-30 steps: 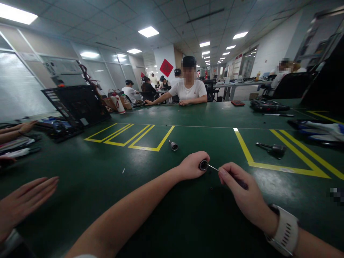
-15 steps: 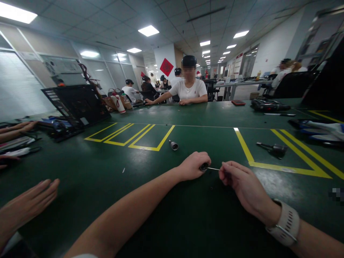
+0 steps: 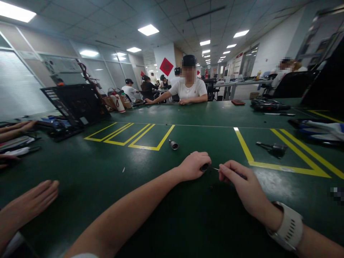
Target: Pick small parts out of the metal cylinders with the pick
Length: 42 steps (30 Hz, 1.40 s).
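Note:
My left hand (image 3: 195, 166) is closed around a dark, cup-ended metal piece (image 3: 204, 167); its round hollow mouth faces right and the rest is hidden in my fingers. A slim screwdriver (image 3: 216, 169) is pinched in my right hand (image 3: 236, 175), its thin shaft pointing left at that mouth with a small gap between. Its dark handle shows partly behind my fingers. Beyond my left hand a similar metal socket-like piece (image 3: 174, 145) lies on its side. A tiny dark bit (image 3: 211, 187) lies on the table below my hands.
Yellow tape outlines mark the green table (image 3: 150, 168). Inside the right outline lies a dark tool with a thick end (image 3: 278, 148). Another person's hand (image 3: 32, 200) rests at left. A person in white (image 3: 189, 89) sits opposite. Blue-grey gloves (image 3: 322, 130) lie far right.
My right hand has drawn the screwdriver back to the right, so its tip is now out of the metal piece. My left hand has barely moved.

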Each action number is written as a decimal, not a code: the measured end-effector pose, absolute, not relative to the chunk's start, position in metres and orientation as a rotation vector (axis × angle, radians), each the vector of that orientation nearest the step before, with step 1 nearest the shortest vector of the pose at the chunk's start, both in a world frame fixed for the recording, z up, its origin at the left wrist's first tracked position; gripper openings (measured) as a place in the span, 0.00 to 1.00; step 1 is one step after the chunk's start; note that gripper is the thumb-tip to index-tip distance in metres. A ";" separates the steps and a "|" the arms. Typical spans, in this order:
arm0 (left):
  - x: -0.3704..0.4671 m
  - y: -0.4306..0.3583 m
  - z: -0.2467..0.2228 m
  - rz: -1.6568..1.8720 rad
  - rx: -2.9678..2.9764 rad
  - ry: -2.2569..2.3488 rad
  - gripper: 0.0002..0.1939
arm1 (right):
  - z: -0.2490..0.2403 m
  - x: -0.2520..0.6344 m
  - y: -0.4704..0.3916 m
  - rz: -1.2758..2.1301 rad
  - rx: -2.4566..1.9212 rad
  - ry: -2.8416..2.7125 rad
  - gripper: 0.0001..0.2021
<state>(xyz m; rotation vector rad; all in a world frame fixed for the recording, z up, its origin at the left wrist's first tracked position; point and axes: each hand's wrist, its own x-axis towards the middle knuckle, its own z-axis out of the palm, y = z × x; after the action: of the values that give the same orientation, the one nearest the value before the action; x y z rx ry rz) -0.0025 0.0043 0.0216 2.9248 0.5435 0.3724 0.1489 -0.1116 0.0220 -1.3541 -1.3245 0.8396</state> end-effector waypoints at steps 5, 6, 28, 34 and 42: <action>-0.004 0.006 0.021 0.411 2.872 0.550 0.05 | 0.017 0.155 -0.101 1.180 -1.176 -0.973 0.12; -0.004 0.006 0.020 0.419 2.858 0.551 0.05 | 0.017 0.155 -0.100 1.222 -1.153 -0.916 0.12; -0.002 0.003 0.022 0.400 2.970 0.583 0.03 | 0.015 0.151 -0.106 1.013 -1.242 -1.146 0.14; -0.001 -0.001 0.025 0.359 3.023 0.642 0.03 | 0.017 0.152 -0.108 0.997 -1.224 -1.091 0.14; 0.000 -0.004 0.027 0.329 3.071 0.661 0.04 | 0.020 0.152 -0.109 0.932 -1.281 -1.005 0.14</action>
<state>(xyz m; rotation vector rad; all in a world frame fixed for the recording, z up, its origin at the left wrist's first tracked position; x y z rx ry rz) 0.0000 -0.0042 0.0269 3.0713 0.6611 0.3287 0.1522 -0.1094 0.0196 -1.2812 -1.0051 0.9323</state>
